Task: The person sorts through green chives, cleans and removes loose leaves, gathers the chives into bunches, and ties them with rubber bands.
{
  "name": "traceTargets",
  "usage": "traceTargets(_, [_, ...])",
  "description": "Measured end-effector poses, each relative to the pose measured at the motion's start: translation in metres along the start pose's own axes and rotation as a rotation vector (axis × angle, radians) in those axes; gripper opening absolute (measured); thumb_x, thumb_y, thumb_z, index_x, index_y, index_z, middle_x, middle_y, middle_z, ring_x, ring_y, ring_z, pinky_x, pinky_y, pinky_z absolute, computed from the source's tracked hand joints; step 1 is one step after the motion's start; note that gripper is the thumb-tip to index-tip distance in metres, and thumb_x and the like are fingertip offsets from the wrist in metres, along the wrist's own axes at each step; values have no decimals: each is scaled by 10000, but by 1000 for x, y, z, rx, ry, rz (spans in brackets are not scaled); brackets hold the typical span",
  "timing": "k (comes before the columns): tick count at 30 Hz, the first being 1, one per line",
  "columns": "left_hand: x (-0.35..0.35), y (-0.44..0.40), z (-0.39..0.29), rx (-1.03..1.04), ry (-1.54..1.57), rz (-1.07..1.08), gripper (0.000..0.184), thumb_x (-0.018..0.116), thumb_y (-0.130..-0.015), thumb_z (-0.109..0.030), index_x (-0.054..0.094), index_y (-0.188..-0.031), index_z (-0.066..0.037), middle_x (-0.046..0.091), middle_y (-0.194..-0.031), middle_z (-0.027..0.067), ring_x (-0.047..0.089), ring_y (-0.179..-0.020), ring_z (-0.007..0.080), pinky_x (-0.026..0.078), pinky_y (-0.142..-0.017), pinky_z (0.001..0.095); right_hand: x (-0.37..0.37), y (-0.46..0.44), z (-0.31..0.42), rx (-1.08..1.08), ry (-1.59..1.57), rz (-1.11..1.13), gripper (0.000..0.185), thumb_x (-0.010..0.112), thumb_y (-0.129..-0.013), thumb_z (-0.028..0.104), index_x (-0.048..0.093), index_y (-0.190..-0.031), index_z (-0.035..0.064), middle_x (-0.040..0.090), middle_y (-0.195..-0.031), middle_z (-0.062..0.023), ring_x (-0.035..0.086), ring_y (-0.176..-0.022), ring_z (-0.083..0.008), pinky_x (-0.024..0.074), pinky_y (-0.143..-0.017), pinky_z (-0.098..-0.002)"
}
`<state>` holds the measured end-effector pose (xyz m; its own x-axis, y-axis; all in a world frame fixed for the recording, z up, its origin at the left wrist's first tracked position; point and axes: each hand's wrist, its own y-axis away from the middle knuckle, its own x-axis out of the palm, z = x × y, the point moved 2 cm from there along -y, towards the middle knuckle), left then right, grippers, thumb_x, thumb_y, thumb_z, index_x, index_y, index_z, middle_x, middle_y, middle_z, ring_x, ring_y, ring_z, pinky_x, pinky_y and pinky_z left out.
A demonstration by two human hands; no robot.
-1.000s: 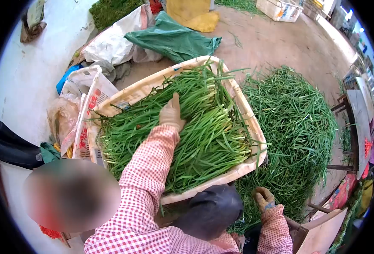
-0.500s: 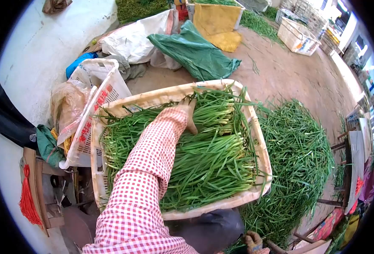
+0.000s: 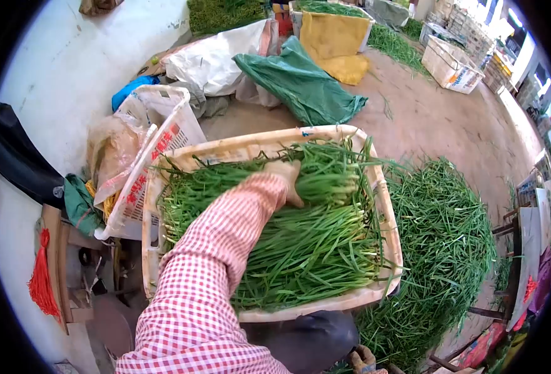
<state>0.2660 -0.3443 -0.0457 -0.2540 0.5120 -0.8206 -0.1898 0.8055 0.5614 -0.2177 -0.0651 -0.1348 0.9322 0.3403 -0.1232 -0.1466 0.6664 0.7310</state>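
A cream plastic crate [image 3: 392, 246] holds layers of long green chives [image 3: 306, 255], their pale stem ends mostly facing its right side. My left hand [image 3: 288, 179], at the end of a red-and-white checked sleeve, is in the upper middle of the crate. Its fingers are closed on a bunch of chives [image 3: 333, 177], blurred by motion; leaves hide the fingertips. My right hand [image 3: 362, 359] shows only in part at the bottom edge, beside my dark knee. It looks gloved with curled fingers, and what they hold, if anything, is hidden.
A big heap of loose chives [image 3: 440, 255] lies on the floor right of the crate. A white crate [image 3: 147, 168] leans at its left. Beyond are a green sack [image 3: 306, 81], a white sack [image 3: 216, 59] and another crate [image 3: 450, 62]. A wooden stool [image 3: 54, 268] stands lower left.
My left hand has closed on the bunch and shifted it slightly within the crate. The view has moved a little; my right hand sits lower in the frame.
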Motion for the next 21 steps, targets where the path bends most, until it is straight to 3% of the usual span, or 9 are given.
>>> traceTargets(2, [10, 16, -5, 20, -81, -110, 1011, 816, -586, -559, 384, -1338, -41, 588, -1215, 148, 545, -1144, 290, 437, -921, 427, -3, -14, -39, -12, -110, -2, 408, 659, -889, 219, 561, -1240, 34, 621, -1158, -79, 561, -1047, -208, 455, -911, -344])
traceTargets(5, [25, 16, 2, 114, -59, -169, 1140, 836, -571, -533, 268, -1438, -60, 507, -1328, 140, 448, -1258, 304, 325, -1020, 511, -4, -20, -48, 74, -91, -37, 427, 669, -888, 196, 546, -1262, 32, 614, -1176, -74, 556, -1062, -195, 466, -899, -340])
traceTargets(8, [28, 2, 9, 119, -97, -153, 1262, 863, -527, -501, 169, -1484, -59, 405, -1431, 163, 326, -1364, 317, 260, -1091, 510, -2, -17, -36, 59, -61, -51, 396, 653, -898, 180, 556, -1249, 28, 620, -1162, -76, 559, -1056, -189, 470, -895, -336])
traceTargets(10, [25, -14, 14, 152, -20, -90, 1288, 884, -512, -450, 139, -1494, -74, 378, -1453, 176, 318, -1372, 329, 266, -1109, 476, -5, -19, -36, 11, -69, -24, 387, 651, -899, 177, 560, -1245, 29, 623, -1158, -78, 559, -1059, -191, 468, -900, -335])
traceTargets(13, [19, -19, 21, 147, 128, -56, 1199, 879, -527, -390, 209, -1473, -85, 454, -1384, 217, 459, -1267, 345, 395, -1032, 392, -5, -20, -38, -47, -73, -19, 374, 648, -901, 175, 570, -1238, 32, 625, -1156, -83, 560, -1068, -195, 462, -912, -332])
traceTargets(16, [10, 3, 5, 98, 30, -135, 1022, 850, -584, -370, 323, -1406, -70, 597, -1191, 225, 570, -1119, 364, 455, -949, 423, -3, -16, -21, -105, -111, -82, 377, 653, -899, 171, 569, -1242, 37, 627, -1156, -95, 559, -1075, -188, 458, -927, -322])
traceTargets(18, [0, 10, -4, 36, -46, -116, 954, 817, -612, -406, 357, -1380, -76, 610, -1169, 197, 581, -1104, 337, 457, -933, 426, -3, -12, -1, 178, 71, -30, 501, 596, -914, 286, 494, -1292, -28, 633, -1143, -157, 607, -1061, -238, 489, -886, -364])
traceTargets(19, [0, 13, -5, 91, -192, -250, 956, 811, -620, -408, 352, -1388, -71, 616, -1147, 197, 578, -1099, 333, 454, -929, 438, -6, -19, -20, 85, 58, -6, 509, 580, -923, 257, 468, -1332, -24, 597, -1227, -170, 556, -1163, -237, 449, -962, -368])
traceTargets(21, [-16, 34, -18, 97, -254, -325, 890, 813, -640, -356, 386, -1360, -55, 592, -1164, 217, 573, -1089, 339, 454, -935, 457, -6, -18, -20, -25, 126, 8, 490, 582, -920, 247, 485, -1314, -27, 599, -1218, -175, 561, -1153, -250, 440, -975, -372])
